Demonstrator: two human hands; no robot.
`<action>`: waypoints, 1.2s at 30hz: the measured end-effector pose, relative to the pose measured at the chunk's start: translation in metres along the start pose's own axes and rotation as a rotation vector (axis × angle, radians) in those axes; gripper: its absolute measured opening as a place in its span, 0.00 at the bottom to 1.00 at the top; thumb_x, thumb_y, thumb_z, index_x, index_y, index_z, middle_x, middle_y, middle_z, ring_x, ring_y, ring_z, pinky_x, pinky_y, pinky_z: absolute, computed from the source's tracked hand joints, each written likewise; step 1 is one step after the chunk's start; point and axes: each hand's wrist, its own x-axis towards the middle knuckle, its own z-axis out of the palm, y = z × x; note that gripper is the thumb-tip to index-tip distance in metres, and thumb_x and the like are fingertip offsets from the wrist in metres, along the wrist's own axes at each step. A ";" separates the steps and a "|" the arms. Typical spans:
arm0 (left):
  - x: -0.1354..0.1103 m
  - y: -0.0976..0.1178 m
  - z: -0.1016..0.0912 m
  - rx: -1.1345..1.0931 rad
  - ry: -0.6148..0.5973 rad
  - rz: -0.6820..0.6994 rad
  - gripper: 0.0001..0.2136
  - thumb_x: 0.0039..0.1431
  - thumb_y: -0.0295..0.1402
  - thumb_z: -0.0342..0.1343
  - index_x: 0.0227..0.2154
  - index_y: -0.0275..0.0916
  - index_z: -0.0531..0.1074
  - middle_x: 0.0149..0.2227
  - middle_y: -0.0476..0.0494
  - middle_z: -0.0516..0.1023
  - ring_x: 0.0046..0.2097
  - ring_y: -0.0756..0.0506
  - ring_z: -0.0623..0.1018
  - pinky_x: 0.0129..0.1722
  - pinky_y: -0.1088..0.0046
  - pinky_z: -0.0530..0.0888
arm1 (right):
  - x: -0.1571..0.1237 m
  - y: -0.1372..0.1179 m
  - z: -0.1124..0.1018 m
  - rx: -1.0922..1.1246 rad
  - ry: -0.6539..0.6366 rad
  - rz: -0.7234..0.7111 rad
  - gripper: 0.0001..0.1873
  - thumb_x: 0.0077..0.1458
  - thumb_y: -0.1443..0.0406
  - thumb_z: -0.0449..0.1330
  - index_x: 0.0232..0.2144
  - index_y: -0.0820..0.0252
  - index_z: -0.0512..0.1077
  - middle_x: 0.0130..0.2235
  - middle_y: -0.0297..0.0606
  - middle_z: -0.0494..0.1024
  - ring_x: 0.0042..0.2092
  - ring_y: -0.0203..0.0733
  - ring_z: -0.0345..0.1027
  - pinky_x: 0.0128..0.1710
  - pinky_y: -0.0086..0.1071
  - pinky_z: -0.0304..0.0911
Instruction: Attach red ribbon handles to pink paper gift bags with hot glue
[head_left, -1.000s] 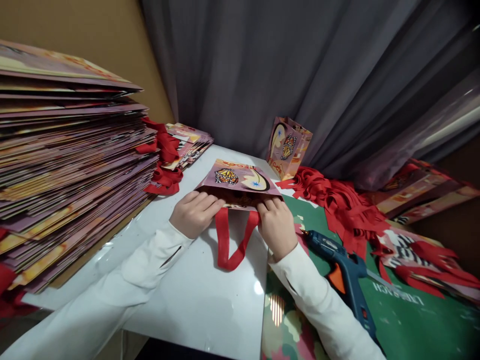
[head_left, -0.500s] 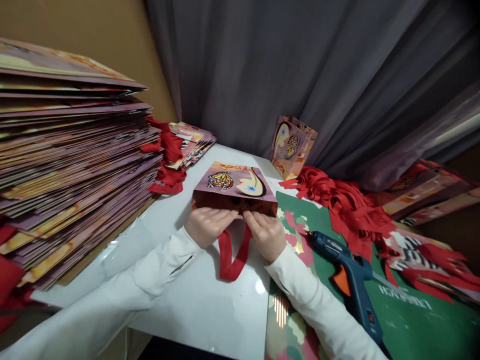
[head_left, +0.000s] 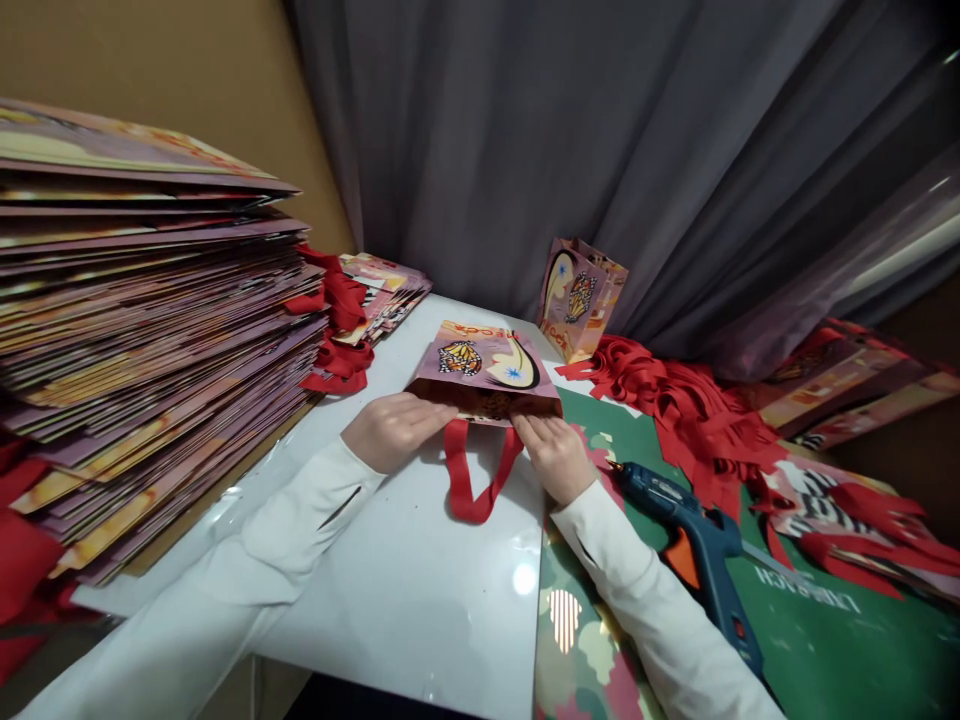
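Note:
A purple paper gift bag (head_left: pixel 487 358) with a butterfly print lies on the white table, its open mouth toward me. A red ribbon handle (head_left: pixel 471 500) loops out from the lower edge of the mouth onto the table. My left hand (head_left: pixel 397 430) holds that edge at its left part, fingers stretched toward the ribbon. On the other side, my right hand (head_left: pixel 556 456) grips the mouth near its right corner, fingertips inside. Both thumbs are hidden. A blue glue gun (head_left: pixel 694 540) with an orange trigger lies to the right of my right hand.
A tall stack of folded bags (head_left: pixel 165 330) rises on the left. One finished-looking bag (head_left: pixel 581 300) stands at the back by the grey curtain (head_left: pixel 480 140). Red ribbons (head_left: pixel 675 410) are heaped at the right, beside a green sheet (head_left: pixel 810 640). More bags (head_left: pixel 847 380) lie beyond.
My hands have moved apart, the left one outward to the left and the right one to the right. The bag has shifted slightly right, its ribbon loop with it.

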 end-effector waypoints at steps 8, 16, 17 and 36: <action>-0.001 0.002 0.003 0.057 0.143 -0.030 0.14 0.65 0.23 0.45 0.50 0.39 0.70 0.38 0.47 0.84 0.37 0.48 0.82 0.34 0.71 0.76 | 0.001 -0.005 -0.001 0.060 0.070 0.139 0.17 0.61 0.74 0.50 0.42 0.64 0.78 0.25 0.38 0.77 0.27 0.37 0.69 0.30 0.30 0.61; 0.019 0.035 -0.008 0.256 0.195 -0.026 0.23 0.62 0.24 0.44 0.56 0.50 0.68 0.55 0.49 0.76 0.59 0.49 0.70 0.66 0.68 0.54 | 0.027 -0.029 -0.029 0.608 0.285 0.686 0.22 0.58 0.71 0.50 0.50 0.59 0.76 0.47 0.40 0.81 0.44 0.42 0.76 0.45 0.32 0.68; 0.020 0.039 -0.008 0.239 0.161 -0.025 0.23 0.61 0.25 0.44 0.57 0.49 0.68 0.56 0.48 0.75 0.60 0.48 0.69 0.66 0.67 0.52 | 0.029 -0.035 -0.035 0.718 0.306 0.769 0.20 0.59 0.69 0.51 0.50 0.58 0.76 0.47 0.40 0.81 0.44 0.43 0.76 0.44 0.32 0.68; 0.068 0.001 0.034 -0.267 -0.295 -0.614 0.22 0.68 0.38 0.34 0.55 0.44 0.70 0.62 0.43 0.68 0.64 0.41 0.63 0.62 0.50 0.48 | 0.040 -0.058 -0.051 2.492 0.235 1.645 0.06 0.57 0.71 0.55 0.30 0.60 0.72 0.32 0.35 0.78 0.37 0.34 0.72 0.44 0.26 0.67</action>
